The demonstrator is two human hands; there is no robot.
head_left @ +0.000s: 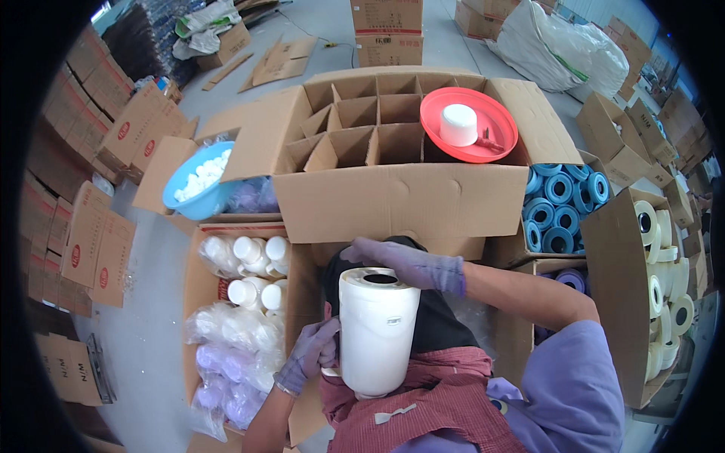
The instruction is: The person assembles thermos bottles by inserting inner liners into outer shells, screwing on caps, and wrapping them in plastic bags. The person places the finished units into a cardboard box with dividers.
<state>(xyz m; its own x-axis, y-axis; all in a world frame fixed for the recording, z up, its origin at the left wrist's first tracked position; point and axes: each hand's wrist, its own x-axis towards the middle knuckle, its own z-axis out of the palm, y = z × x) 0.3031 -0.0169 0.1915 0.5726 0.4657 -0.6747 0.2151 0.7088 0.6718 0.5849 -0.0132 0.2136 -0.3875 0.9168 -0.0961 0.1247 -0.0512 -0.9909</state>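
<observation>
White label roll (pixel 376 332) upright between left hand (pixel 311 355) below, right hand (pixel 408 264) atop.

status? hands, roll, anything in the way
Left hand gripping the white roll low on its side; right hand over its top rim. Roll upright on lap. Divided carton ahead, red dish on its corner.

Even, bright daylight throughout; shadows soft. Strong fisheye bending toward a black circular rim. Centre sharp; edges slightly blurred. No strong glare.
</observation>
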